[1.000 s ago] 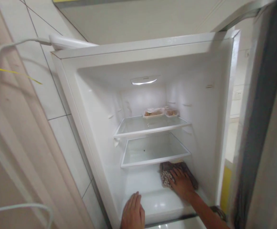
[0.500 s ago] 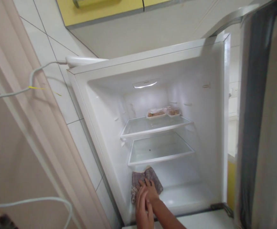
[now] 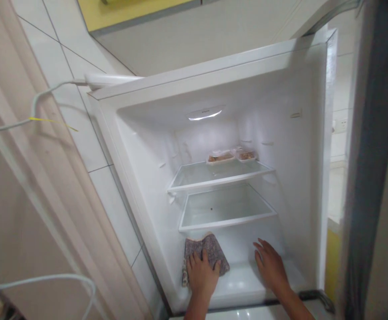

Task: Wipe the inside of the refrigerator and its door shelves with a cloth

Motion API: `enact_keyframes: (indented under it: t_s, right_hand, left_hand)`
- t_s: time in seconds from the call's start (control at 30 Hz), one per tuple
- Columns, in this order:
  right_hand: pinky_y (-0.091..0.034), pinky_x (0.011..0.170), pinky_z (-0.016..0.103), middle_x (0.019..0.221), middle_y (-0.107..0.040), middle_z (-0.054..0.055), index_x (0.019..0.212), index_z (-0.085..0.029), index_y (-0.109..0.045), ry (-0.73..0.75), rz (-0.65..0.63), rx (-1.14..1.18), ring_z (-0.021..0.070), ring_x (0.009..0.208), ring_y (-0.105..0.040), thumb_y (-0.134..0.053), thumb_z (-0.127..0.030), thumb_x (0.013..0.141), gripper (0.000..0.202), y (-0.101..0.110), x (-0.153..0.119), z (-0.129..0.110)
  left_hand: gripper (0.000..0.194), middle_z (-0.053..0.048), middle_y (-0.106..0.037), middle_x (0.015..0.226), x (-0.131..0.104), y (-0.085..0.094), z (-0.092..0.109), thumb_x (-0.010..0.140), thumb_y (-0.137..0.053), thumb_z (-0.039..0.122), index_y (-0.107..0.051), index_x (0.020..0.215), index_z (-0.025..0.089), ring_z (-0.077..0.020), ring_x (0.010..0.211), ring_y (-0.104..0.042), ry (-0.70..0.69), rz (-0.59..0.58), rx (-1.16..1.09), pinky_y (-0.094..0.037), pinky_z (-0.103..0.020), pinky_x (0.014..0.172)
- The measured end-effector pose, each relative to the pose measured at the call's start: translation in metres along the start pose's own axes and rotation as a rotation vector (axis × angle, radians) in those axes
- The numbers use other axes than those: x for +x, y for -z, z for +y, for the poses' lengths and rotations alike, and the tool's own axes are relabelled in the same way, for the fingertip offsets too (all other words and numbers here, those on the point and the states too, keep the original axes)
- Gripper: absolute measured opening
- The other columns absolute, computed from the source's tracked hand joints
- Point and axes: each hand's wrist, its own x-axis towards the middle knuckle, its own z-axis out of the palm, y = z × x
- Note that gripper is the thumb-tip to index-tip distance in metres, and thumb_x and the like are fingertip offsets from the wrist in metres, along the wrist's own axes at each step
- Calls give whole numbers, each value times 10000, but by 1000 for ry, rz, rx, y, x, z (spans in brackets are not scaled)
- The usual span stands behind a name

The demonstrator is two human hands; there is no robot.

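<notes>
A grey-brown patterned cloth (image 3: 216,249) lies at the lower left inside the open fridge (image 3: 140,195), on its bottom surface. My left hand (image 3: 202,273) rests flat on the cloth's near part, fingers spread. To the right, apart from the cloth, my right hand (image 3: 271,264) hovers over the fridge's bottom with fingers apart and nothing in them. Above the hands sit two glass shelves: the lower shelf (image 3: 225,209) has a small dark spot on it, and the upper shelf (image 3: 210,175) carries two wrapped food trays (image 3: 220,157) at the back.
The fridge door (image 3: 374,169) stands open at the right. Along the left run a tiled wall (image 3: 103,191) and a pale door frame (image 3: 63,178), with a white cable (image 3: 50,91) hanging near them. A yellow cabinet (image 3: 130,13) is above.
My right hand has come away from the cloth and my left hand, moving to the right. My left hand now lies alone on the cloth, its fingers spread. The view has shifted slightly.
</notes>
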Motion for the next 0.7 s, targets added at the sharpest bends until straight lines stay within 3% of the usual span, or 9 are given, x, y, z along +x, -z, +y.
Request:
enact_keyframes:
  t_s: [0.13, 0.27, 0.47, 0.6, 0.7]
  right_hand:
    - [-387, 1163, 419, 1474, -572, 122, 1308, -150, -675, -27, -42, -128, 281, 1389, -498, -354, -255, 947, 494, 8, 3, 18]
    - [-410, 1117, 457, 1467, -574, 141, 1320, -135, -656, -62, -56, -183, 311, 1378, -498, -325, -304, 971, 509, 5, 1, 9]
    - [-423, 1082, 444, 1433, -597, 168, 1351, -115, -621, -96, -89, -235, 316, 1339, -531, -359, -280, 952, 505, 2, 1, 8]
    - [-417, 1084, 441, 1445, -590, 154, 1327, -124, -642, -86, -104, -260, 317, 1352, -518, -351, -274, 950, 499, 4, -1, 8]
    - [-421, 1080, 435, 1444, -591, 154, 1318, -127, -650, -74, -107, -253, 310, 1348, -523, -347, -258, 946, 498, 5, -2, 9]
  left_hand:
    - [897, -292, -451, 1522, 26, 10, 10, 828, -482, 698, -421, 1519, 128, -461, 1407, -424, -30, -194, 52, -274, -583, 1154]
    - [898, -290, -469, 1502, 32, 4, 13, 849, -408, 721, -458, 1490, 94, -445, 1418, -403, -83, -163, 28, -270, -571, 1156]
    - [773, -176, -499, 1508, 0, 5, 2, 855, -444, 681, -524, 1455, 201, -364, 1443, -385, -326, -220, -161, -253, -515, 1203]
    - [894, -116, -491, 1519, -22, -2, -14, 733, -587, 766, -478, 1488, 298, -359, 1459, -352, -432, -252, -229, -184, -517, 1238]
    - [940, -110, -477, 1530, -23, -5, -20, 702, -615, 787, -446, 1505, 328, -387, 1458, -329, -433, -234, -216, -169, -560, 1229]
